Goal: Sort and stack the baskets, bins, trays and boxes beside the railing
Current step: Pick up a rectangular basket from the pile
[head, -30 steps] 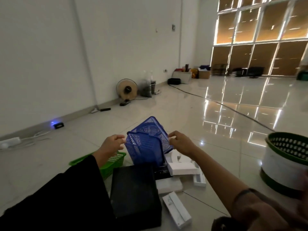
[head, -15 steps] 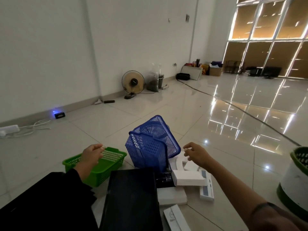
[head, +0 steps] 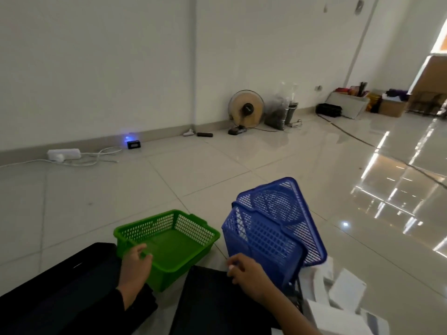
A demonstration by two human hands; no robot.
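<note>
Left hand [head: 135, 264] grips the green basket's [head: 169, 245] near rim; right hand [head: 244, 272], fingers loosely curled, holds nothing beside the blue baskets [head: 273, 228]. Light, stiff plastic: lift by rims.

A shallow green mesh basket [head: 169, 240] sits upright on the floor. Just beside it on the right, blue mesh baskets [head: 273, 228] lean tilted, nested together.

One green basket [head: 167, 240], two blue baskets [head: 273, 228] (nested), several white boxes [head: 346, 290].
</note>
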